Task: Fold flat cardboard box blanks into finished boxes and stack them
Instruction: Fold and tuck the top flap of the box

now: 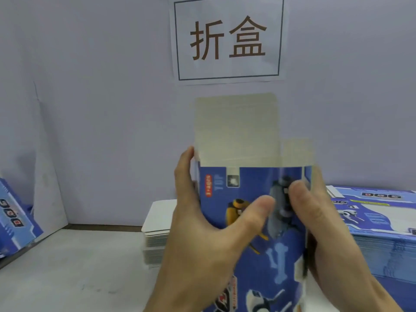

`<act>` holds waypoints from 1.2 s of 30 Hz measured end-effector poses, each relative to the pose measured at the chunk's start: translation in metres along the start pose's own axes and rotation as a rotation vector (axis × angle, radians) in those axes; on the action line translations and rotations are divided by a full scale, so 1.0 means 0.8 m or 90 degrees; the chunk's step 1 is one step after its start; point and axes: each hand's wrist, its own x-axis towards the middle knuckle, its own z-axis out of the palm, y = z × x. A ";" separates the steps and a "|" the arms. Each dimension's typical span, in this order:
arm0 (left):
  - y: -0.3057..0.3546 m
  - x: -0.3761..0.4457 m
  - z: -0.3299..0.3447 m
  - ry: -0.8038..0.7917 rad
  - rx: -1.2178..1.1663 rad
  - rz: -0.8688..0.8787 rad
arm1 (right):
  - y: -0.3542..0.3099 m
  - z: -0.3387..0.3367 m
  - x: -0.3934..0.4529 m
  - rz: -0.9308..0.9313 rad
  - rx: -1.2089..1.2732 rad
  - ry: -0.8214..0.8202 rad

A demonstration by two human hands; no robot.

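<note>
I hold a blue printed box blank (pixel 247 194) upright in front of me, with robot-dog pictures on its face. Its plain grey top flap (pixel 236 127) stands up above the blue panel, and a smaller side flap (pixel 297 152) shows at the right. My left hand (pixel 202 233) grips the blank's left edge, thumb across the front. My right hand (pixel 319 221) grips the right edge, thumb pressed on the front. The lower part of the blank runs out of view.
A tall stack of flat blue blanks (pixel 382 221) lies on the table to the right, behind my hands. A stack of pale sheets (pixel 157 226) sits just left of it. A blue folded box (pixel 13 221) leans at the far left. A paper sign (pixel 228 39) hangs on the wall.
</note>
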 end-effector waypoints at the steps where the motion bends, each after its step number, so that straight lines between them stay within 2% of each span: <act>1: -0.002 -0.001 0.005 -0.005 -0.004 -0.002 | -0.001 -0.007 -0.011 -0.020 0.004 0.015; 4: 0.000 0.008 0.011 0.036 -0.040 0.001 | 0.000 -0.012 -0.011 -0.011 0.017 -0.003; 6: 0.000 0.001 -0.006 -0.033 -0.050 0.030 | 0.005 -0.017 -0.011 0.012 0.002 0.001; 8: 0.011 0.005 -0.011 -0.045 -0.035 0.027 | 0.007 -0.013 -0.013 -0.012 -0.076 0.000; 11: 0.030 0.016 -0.021 -0.037 -0.123 0.009 | 0.007 -0.004 -0.017 -0.029 -0.094 -0.071; 13: 0.033 0.020 -0.018 0.012 -0.074 0.044 | 0.002 -0.004 -0.025 0.008 -0.029 -0.115; 14: 0.035 0.021 -0.013 0.052 -0.086 0.015 | -0.006 -0.003 -0.026 0.024 0.005 -0.142; 16: 0.038 0.006 -0.015 0.056 -0.144 -0.054 | -0.025 -0.002 -0.012 0.056 0.019 -0.174; 19: 0.025 -0.005 -0.021 -0.016 -0.121 -0.033 | -0.056 -0.003 0.015 0.052 0.049 -0.065; 22: 0.024 -0.005 -0.020 -0.062 -0.086 -0.001 | -0.074 0.000 0.025 -0.009 -0.014 0.052; 27: 0.036 0.037 -0.019 -0.058 0.061 0.022 | -0.067 -0.007 0.021 0.035 -0.079 0.103; 30: 0.044 0.075 -0.027 -0.072 -0.027 -0.098 | -0.069 -0.008 0.043 0.057 -0.160 0.122; 32: 0.055 0.089 -0.033 -0.148 -0.117 -0.168 | -0.068 -0.006 0.057 0.068 -0.191 0.121; 33: 0.060 0.094 -0.033 -0.163 -0.091 -0.185 | -0.066 -0.004 0.063 0.072 -0.215 0.115; 36: 0.052 0.121 -0.031 -0.178 0.118 -0.152 | -0.061 0.006 0.078 0.061 -0.286 0.099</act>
